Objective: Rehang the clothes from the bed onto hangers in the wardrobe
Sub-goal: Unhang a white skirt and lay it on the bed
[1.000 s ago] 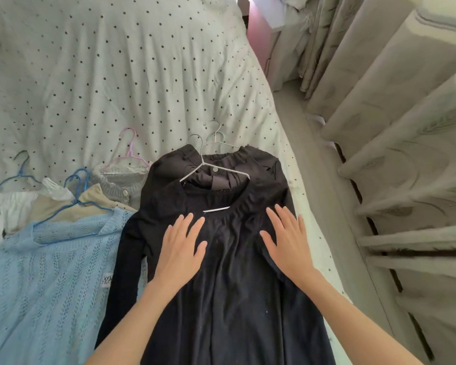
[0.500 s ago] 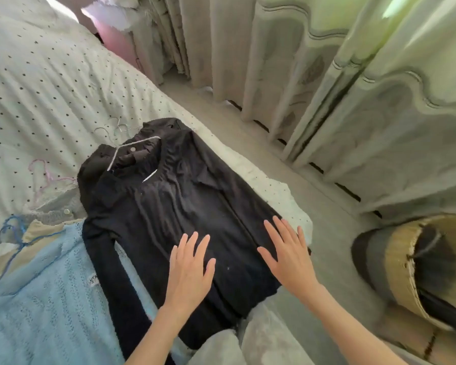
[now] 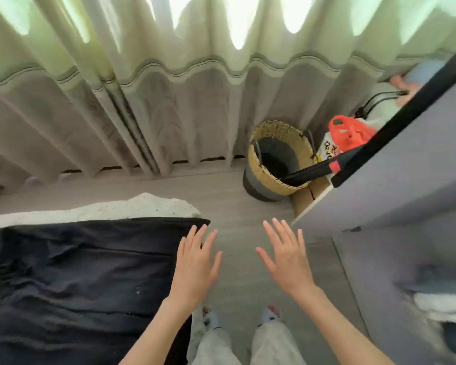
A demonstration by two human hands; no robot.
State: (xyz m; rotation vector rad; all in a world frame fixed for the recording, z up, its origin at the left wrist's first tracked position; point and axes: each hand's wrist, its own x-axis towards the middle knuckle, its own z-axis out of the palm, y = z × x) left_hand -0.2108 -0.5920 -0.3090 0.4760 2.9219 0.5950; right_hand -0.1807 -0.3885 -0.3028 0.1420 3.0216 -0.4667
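Observation:
A black garment (image 3: 77,280) lies spread over the corner of the bed (image 3: 142,208) at the lower left; its hanger end is out of view. My left hand (image 3: 195,267) hovers flat at the garment's right edge, fingers straight and spread, holding nothing. Further right, over the bare floor, my right hand (image 3: 287,256) is spread open too. A grey wardrobe door (image 3: 395,180) stands at the right, with hanging clothes (image 3: 437,309) blurred in the lower right corner.
Pale curtains (image 3: 169,101) cover the far wall. A woven basket (image 3: 277,159) stands on the floor by the wardrobe, with a red bag (image 3: 349,133) and a cardboard box (image 3: 311,193) behind it. My feet (image 3: 237,317) stand on the grey floor between bed and wardrobe.
The view has swung right, from the bed towards the curtains and wardrobe. Both hands have lifted off the black garment and moved right; the hangers and blue knit are out of view.

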